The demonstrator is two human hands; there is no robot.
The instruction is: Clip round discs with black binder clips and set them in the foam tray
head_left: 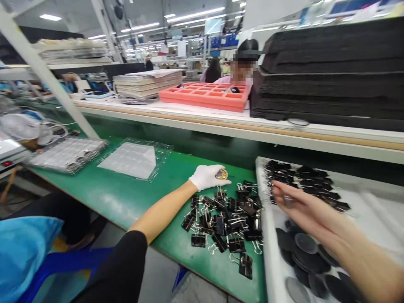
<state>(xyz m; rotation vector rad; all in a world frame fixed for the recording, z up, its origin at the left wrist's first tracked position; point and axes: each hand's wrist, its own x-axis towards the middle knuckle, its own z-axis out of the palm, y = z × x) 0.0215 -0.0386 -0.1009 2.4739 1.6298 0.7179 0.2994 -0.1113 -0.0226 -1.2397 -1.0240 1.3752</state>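
Observation:
My left hand, in a white glove, grips a small round shiny piece with a silver rim and a yellowish middle, above the green bench. Just below it lies a heap of black binder clips with silver wire handles. Bare and slightly blurred, my right hand hovers over the white tray with its fingers drawn together. Something greyish shows at those fingers, too unclear to name. Beyond them in the tray are clustered black clips. Black round discs are piled nearer, partly behind my right forearm.
The white tray has a raised wall beside the clips. A shelf crosses behind the bench, bearing an orange compartment tray and stacked black foam. Clear plastic trays lie left on the green bench. People sit beyond.

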